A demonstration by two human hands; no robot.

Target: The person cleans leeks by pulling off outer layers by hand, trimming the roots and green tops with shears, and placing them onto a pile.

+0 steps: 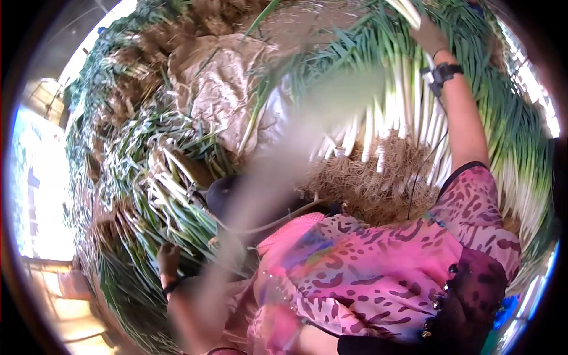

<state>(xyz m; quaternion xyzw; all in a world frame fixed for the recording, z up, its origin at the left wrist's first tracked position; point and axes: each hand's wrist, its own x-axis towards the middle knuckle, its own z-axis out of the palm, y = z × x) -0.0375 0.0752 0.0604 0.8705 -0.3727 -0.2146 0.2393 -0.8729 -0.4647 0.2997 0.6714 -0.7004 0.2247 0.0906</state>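
Reaching up over the stacked scallions (402,112), the right hand (429,35) has its fingers closed around a pale stalk (408,10) at the top of the pile. The left hand (167,257) appears to rest low among loose green leaves (177,207). Blur hides its fingers, so I cannot tell their state.

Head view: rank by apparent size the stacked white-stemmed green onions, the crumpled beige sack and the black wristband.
1. stacked white-stemmed green onions
2. crumpled beige sack
3. black wristband
The fisheye lens bends the edges of the view, so the sizes are only rough.
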